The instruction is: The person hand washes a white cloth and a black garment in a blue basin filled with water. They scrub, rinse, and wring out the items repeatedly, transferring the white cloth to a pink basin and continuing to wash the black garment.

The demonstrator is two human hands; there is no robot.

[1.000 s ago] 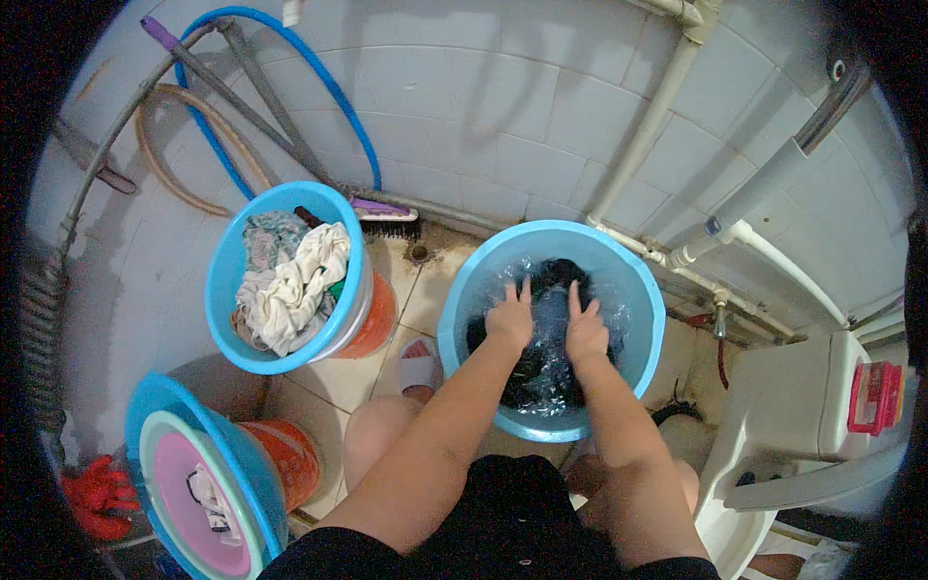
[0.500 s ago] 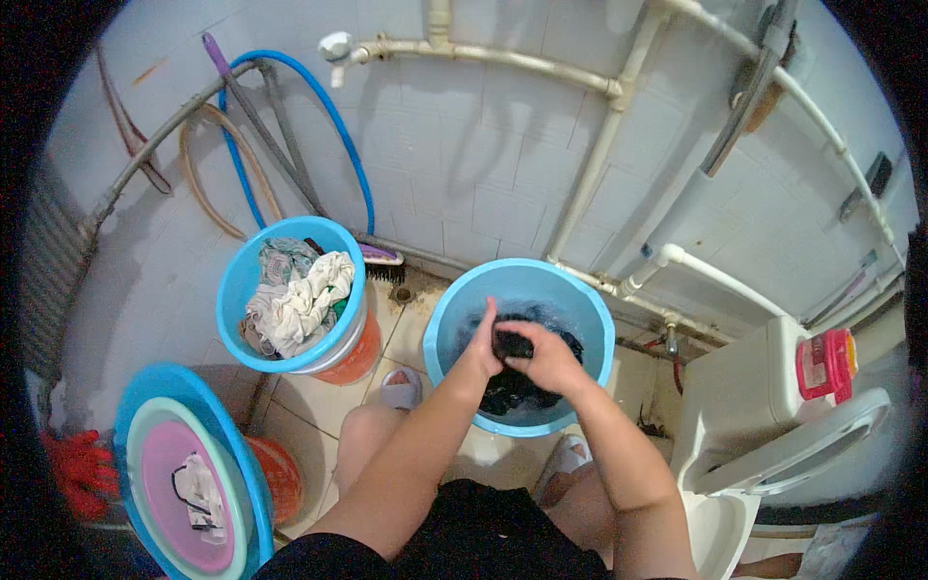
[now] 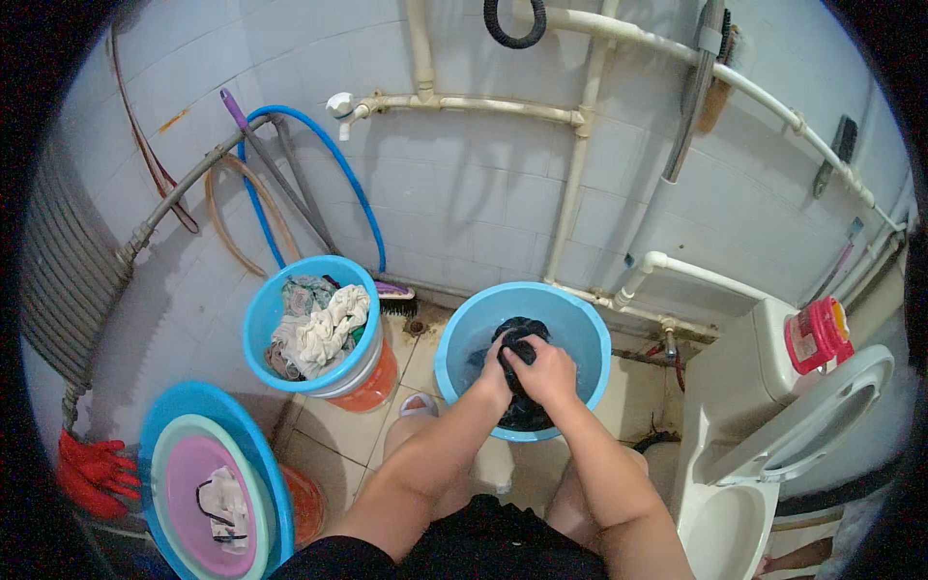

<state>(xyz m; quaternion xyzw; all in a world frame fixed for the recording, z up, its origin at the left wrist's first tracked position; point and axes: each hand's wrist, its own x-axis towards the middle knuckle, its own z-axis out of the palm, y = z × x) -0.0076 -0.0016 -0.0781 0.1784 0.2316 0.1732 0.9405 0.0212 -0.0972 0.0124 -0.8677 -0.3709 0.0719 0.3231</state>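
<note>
A wet black cloth [image 3: 523, 331] is bunched up between my two hands over a light-blue basin [image 3: 583, 315] on the floor. My left hand [image 3: 495, 371] closes on its left side. From the right, my right hand [image 3: 547, 370] grips the same cloth, thumb laid across it. More of the dark fabric hangs down into the water in the basin. Its exact kind of garment I cannot make out.
Left of the basin, a blue tub [image 3: 253, 340] of crumpled clothes sits on an orange bucket [image 3: 375, 379]. Nested basins [image 3: 159, 411] stand nearer left, beside red gloves [image 3: 95, 471]. A toilet [image 3: 720, 425] is at right. Pipes [image 3: 493, 104] and a blue hose [image 3: 353, 179] line the wall.
My hands have gone from loosely cupped around a small bunch to gripping a larger bundle of the black cloth. The whole view has tilted, showing more of the upper wall.
</note>
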